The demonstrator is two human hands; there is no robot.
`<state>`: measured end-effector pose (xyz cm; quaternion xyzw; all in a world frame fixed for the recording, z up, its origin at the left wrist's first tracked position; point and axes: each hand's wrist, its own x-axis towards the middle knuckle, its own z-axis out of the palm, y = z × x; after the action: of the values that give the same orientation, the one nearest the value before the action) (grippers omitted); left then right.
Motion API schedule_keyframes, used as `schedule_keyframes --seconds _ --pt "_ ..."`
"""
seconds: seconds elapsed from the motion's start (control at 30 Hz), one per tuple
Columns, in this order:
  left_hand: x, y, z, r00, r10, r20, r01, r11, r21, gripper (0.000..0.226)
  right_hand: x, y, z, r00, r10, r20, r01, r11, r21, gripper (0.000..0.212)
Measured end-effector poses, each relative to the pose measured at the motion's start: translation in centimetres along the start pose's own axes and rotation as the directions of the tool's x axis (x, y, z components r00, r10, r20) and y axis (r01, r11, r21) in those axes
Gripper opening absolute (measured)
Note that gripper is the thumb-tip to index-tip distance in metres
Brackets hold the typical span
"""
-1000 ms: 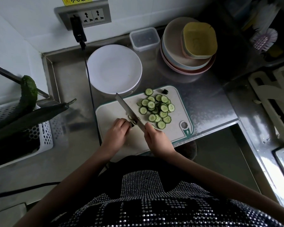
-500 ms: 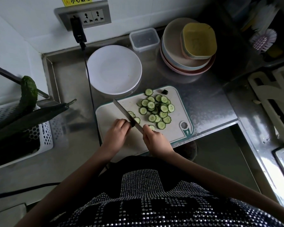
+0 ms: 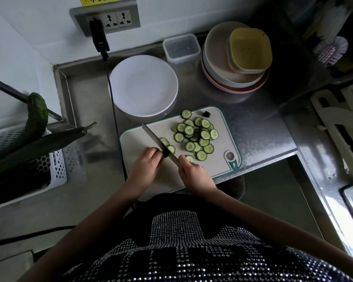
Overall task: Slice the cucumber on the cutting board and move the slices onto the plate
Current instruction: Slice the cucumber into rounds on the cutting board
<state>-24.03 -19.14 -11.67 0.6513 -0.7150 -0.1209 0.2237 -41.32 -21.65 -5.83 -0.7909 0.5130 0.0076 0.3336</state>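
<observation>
Both hands curl: right (image 3: 193, 173) gripping knife (image 3: 157, 141), left (image 3: 147, 162) pinching cucumber stub (image 3: 166, 154).

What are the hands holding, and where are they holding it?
The right hand grips the knife by its handle. The left hand holds the last cucumber stub, mostly hidden under its fingertips.
</observation>
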Motion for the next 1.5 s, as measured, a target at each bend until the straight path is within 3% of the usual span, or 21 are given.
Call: schedule_keyframes --seconds 0.37,0.63,0.77,0.97,1.5 --pt "0.1 0.2 -0.2 1.000 -0.007 0.017 0.007 1.000 0.005 0.032 0.1 -0.2 -0.1 1.000 -0.009 0.026 0.010 0.999 -0.041 0.017" --pt "0.1 -0.2 0.2 0.999 -0.012 0.036 0.012 1.000 -0.007 0.022 1.0 -0.2 0.3 0.979 0.078 0.189 -0.060 0.993 -0.102 0.010" --pt "0.2 -0.1 -0.1 0.999 -0.003 0.039 0.003 1.000 -0.010 0.029 0.9 0.1 0.4 0.986 0.059 0.157 -0.045 0.995 -0.091 0.009" --pt "0.2 0.3 -0.6 1.000 -0.009 0.015 0.010 0.999 -0.048 0.028 0.3 -0.3 -0.4 0.998 0.035 -0.054 -0.033 0.998 0.052 0.008" --pt "0.1 0.5 -0.8 1.000 -0.023 -0.005 0.023 1.000 -0.022 0.036 0.3 -0.4 0.0 1.000 -0.001 0.025 0.002 0.999 -0.036 0.017"
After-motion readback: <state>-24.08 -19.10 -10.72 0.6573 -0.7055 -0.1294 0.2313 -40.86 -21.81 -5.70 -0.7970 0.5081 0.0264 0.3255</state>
